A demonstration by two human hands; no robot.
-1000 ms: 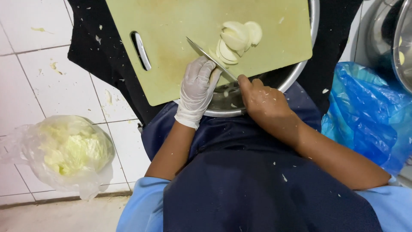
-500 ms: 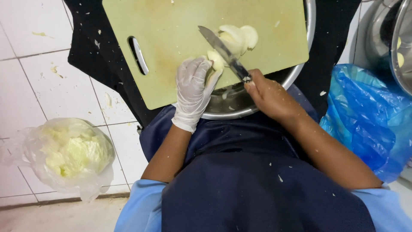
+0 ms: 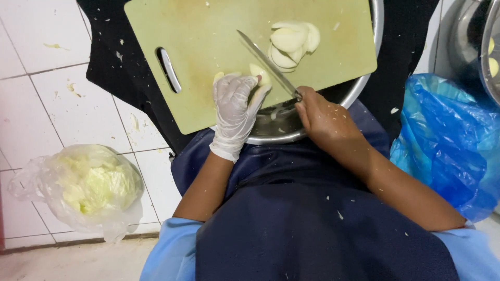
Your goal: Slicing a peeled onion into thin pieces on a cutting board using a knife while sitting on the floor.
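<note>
A pale green cutting board (image 3: 208,47) lies across a steel bowl (image 3: 344,99) on my lap. My left hand (image 3: 235,109), in a white glove, holds a pale vegetable piece (image 3: 259,74) at the board's near edge. My right hand (image 3: 323,114) is bare and grips a knife (image 3: 268,63) by its handle, with the blade angled up and left across the board. Cut pale slices (image 3: 290,44) lie in a heap beyond the blade.
A clear plastic bag of pale green cabbage (image 3: 86,184) sits on the white tiled floor at the left. A blue plastic bag (image 3: 448,140) lies at the right, with steel pots (image 3: 476,36) beyond it. A black mat (image 3: 112,67) lies under the bowl.
The board and slices have shifted left in the picture. My gloved left hand has drawn a piece away from the heap towards the board's near edge. The knife now lies between that piece and the heap.
</note>
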